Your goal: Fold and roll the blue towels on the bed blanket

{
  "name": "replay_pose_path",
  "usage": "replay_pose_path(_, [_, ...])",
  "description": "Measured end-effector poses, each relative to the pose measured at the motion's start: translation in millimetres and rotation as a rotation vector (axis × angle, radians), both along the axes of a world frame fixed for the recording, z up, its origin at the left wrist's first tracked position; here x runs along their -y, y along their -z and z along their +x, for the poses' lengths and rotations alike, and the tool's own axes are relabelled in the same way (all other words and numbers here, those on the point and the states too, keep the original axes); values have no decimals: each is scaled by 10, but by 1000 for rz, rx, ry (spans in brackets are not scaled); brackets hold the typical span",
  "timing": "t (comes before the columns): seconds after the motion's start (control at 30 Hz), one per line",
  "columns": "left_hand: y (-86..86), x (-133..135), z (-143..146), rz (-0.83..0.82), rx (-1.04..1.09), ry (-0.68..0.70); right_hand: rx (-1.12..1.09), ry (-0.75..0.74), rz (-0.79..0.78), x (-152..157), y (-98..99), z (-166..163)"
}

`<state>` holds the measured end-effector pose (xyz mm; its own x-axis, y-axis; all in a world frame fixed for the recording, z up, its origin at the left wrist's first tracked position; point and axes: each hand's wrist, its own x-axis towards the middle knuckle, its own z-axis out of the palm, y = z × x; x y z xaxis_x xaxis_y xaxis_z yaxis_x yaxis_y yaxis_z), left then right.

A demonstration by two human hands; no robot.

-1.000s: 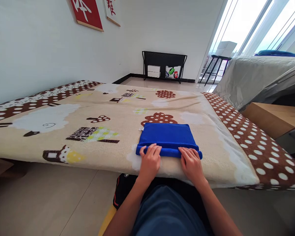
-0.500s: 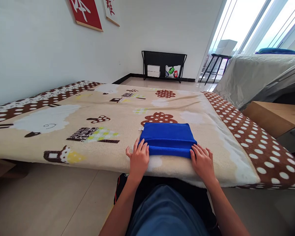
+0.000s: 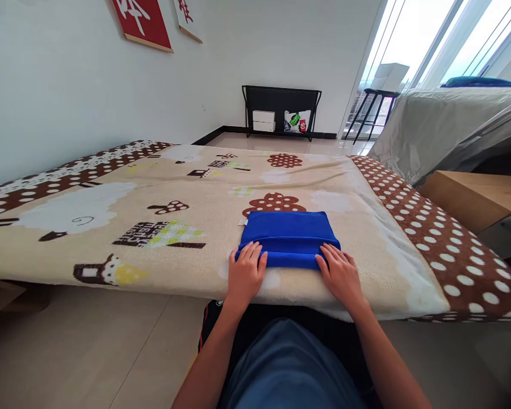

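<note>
A blue cloth (image 3: 287,224) lies on the cream blanket (image 3: 213,267) near its front edge. Its far part is flat, while the near edge is folded over into a thick strip. A small white tag (image 3: 242,222) sticks out at its left side. My left hand (image 3: 247,270) is at the left end of the folded strip, fingers curled over it and thumb on the near side. At the right end, my right hand (image 3: 339,271) grips the strip in the same way. The undersides of both hands are hidden.
The blanket covers a low bed with a brown dotted border (image 3: 451,255). To the right stand a cardboard box (image 3: 472,196) and a bulky thing under plastic sheeting (image 3: 447,125). A black rack (image 3: 281,102) and a black stool (image 3: 372,111) are farther back.
Both hands have moved inward along the folded strip, the right one more clearly. The cloth stays in nearly the same place. The view has shifted slightly.
</note>
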<state>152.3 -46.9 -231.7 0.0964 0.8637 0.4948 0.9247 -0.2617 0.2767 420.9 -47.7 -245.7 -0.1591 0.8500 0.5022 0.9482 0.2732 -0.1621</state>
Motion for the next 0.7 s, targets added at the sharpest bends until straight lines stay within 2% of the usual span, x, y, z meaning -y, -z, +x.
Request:
replay_pose_path(0.1, [8,61,-62,42,20,-115,24,88,18,36,31,135])
replay_pose_path(0.17, [5,90,49,57,21,-102,36,107,33,57,1,74])
replay_pose_path(0.23, [-10,90,235,30,2,43,26,47,41,58,-56,-87])
replay_pose_path(0.3, [-34,56,425,-22,-48,243,2,-91,18,34,-115,-287])
replay_pose_path(0.37, [-62,-1,553,-66,-98,345,-13,-219,-30,-11,-157,-457])
replay_pose_path(0.43, [-86,-62,575,-87,-105,298,-19,-250,-66,-63,-175,-540])
replay_pose_path(0.5, [-97,-105,479,-92,-75,186,-19,-197,-74,-106,-171,-514])
replay_pose_path(0.7, [-34,-47,-122,-22,4,-59,-9,3,-61,-110,-86,-74])
